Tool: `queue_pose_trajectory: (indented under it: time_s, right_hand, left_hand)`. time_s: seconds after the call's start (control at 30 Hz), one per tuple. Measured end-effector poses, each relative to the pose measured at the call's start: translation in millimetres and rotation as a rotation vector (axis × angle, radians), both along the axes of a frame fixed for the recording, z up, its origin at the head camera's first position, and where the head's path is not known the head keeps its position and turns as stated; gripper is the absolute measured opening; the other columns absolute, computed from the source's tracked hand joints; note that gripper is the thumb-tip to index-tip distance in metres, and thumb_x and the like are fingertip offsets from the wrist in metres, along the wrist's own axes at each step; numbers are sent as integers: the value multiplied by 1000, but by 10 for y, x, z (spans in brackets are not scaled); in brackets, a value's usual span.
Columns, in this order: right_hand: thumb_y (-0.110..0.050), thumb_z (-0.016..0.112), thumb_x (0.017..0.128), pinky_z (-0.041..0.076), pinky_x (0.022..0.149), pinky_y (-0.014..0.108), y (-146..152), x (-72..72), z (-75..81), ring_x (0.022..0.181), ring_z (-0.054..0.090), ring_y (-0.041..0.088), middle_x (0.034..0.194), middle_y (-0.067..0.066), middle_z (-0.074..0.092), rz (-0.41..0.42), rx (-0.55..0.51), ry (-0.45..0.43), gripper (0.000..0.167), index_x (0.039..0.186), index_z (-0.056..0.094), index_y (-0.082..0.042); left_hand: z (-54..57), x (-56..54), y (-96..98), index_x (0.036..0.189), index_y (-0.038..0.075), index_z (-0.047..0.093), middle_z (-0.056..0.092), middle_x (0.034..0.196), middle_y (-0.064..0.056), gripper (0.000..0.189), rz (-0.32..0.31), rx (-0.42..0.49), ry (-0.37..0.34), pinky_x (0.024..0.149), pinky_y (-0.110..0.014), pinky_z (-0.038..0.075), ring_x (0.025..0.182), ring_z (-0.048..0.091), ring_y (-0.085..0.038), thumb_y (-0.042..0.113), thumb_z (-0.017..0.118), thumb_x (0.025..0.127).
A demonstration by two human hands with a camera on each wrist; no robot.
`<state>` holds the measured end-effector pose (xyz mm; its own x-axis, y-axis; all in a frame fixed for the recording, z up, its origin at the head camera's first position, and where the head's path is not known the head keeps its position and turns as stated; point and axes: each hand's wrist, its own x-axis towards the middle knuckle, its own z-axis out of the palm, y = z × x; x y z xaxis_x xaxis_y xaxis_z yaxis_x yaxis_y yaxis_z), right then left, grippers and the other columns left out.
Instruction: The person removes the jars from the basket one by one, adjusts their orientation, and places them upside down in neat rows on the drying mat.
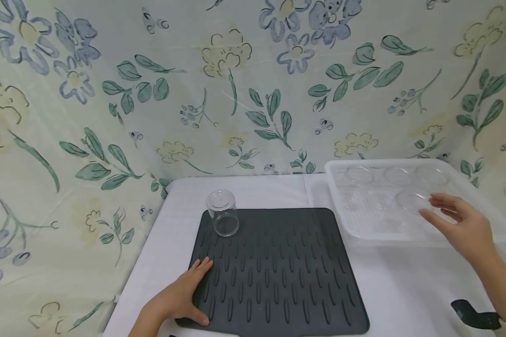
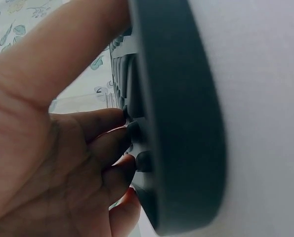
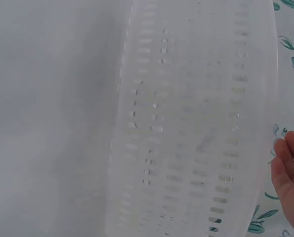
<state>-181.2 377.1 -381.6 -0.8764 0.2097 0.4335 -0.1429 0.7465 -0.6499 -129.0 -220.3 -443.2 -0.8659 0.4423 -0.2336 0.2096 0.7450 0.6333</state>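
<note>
My left hand (image 1: 179, 292) rests on the left edge of a dark grey ribbed drying mat (image 1: 278, 271), fingers and thumb spread. In the left wrist view the fingertips (image 2: 118, 173) touch the ribbed face beside the mat's thick rim. A clear glass (image 1: 223, 213) stands on the mat's far left corner, apparently mouth down. My right hand (image 1: 464, 224) is over a white perforated plastic basket (image 1: 480, 194), its thumb and fingers apart beside a clear glass (image 1: 411, 201). In the right wrist view the hand (image 3: 291, 177) shows above the basket wall with nothing visible in it.
More clear glasses (image 1: 398, 176) stand along the basket's far side; their lower parts are hard to make out. A white cloth (image 1: 388, 281) covers the table. Floral fabric (image 1: 253, 93) hangs behind and to the sides. A black strap (image 1: 476, 316) is by the right wrist.
</note>
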Motion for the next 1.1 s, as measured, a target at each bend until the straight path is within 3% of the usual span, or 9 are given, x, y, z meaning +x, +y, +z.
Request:
queue_pose_trajectory:
  time_s: [0.1,0.17,0.27,0.33,0.4,0.63,1.1]
  right_hand:
    - [-28,68,93,26,96,2,55,-37,-10,117,40,-14,129,11,56,-29,17,-57,63,141,44,5]
    - [-30,65,95,25,106,12,77,-64,-12,132,41,8,136,32,46,-39,29,-103,66,144,40,5]
    - [-31,64,96,23,114,35,117,-114,-15,134,34,44,138,38,39,-25,26,-157,71,146,33,8]
    - [-32,63,96,22,112,49,141,-149,-21,129,31,54,140,40,35,-10,23,-185,74,147,29,9]
    - [-32,64,95,21,109,58,166,-185,-34,128,29,57,140,42,32,6,19,-207,78,148,25,10]
    - [-40,65,93,29,96,71,229,-304,-73,127,27,62,142,43,27,31,38,-299,90,149,17,11]
    - [-46,65,91,32,86,77,237,-403,-88,124,27,64,144,44,22,78,127,-381,98,149,13,12]
  left_hand:
    - [-1,-12,6,155,8,25,16,161,-15,130,0,-4,0,103,-68,26,145,12,-44,45,94,51]
    - [-3,-19,7,155,9,25,16,161,-15,130,0,-8,-1,103,-69,26,145,12,-44,45,94,51]
    - [-6,-23,4,155,9,25,17,161,-14,129,2,-9,-2,103,-69,27,145,12,-44,45,94,51]
    - [-7,-24,2,155,9,25,17,161,-14,129,0,-8,-1,103,-69,27,145,12,-44,44,94,52]
    - [-6,-20,2,155,9,25,17,161,-14,129,0,-5,-3,103,-69,27,145,12,-44,44,94,52]
    - [2,-7,4,155,8,26,17,161,-15,128,0,-8,-7,102,-69,27,144,13,-45,44,94,52]
    - [10,0,-8,155,8,26,17,161,-15,128,1,-1,5,103,-69,26,145,13,-44,45,94,52]
